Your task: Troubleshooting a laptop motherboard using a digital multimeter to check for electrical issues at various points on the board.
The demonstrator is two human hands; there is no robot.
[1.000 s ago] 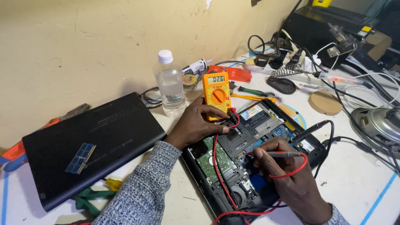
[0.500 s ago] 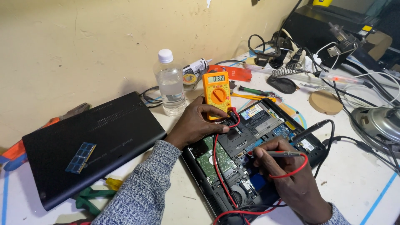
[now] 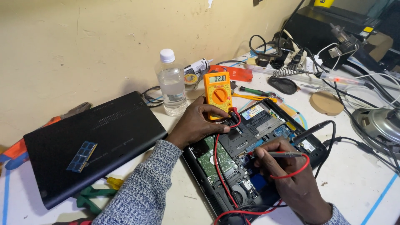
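An opened laptop base [image 3: 250, 125] lies on the white table with its circuit boards bare. My left hand [image 3: 196, 125] rests at its far left corner, fingers around the lower edge of an orange multimeter [image 3: 218, 92] standing there, and seems to pinch the second probe by the red lead. My right hand [image 3: 291, 175] holds a thin probe [image 3: 277, 153] like a pen, tip down on the board near the middle. A red lead [image 3: 218, 166] runs from the meter across the laptop and loops over my right hand.
A black laptop cover [image 3: 91, 141] with a blue memory stick [image 3: 82, 156] lies left. A clear water bottle [image 3: 171, 83] stands by the wall. Cables, a soldering iron stand [image 3: 287, 79], a round wooden disc [image 3: 326, 103] and a black box crowd the far right. Green-handled pliers [image 3: 93, 193] lie near my left sleeve.
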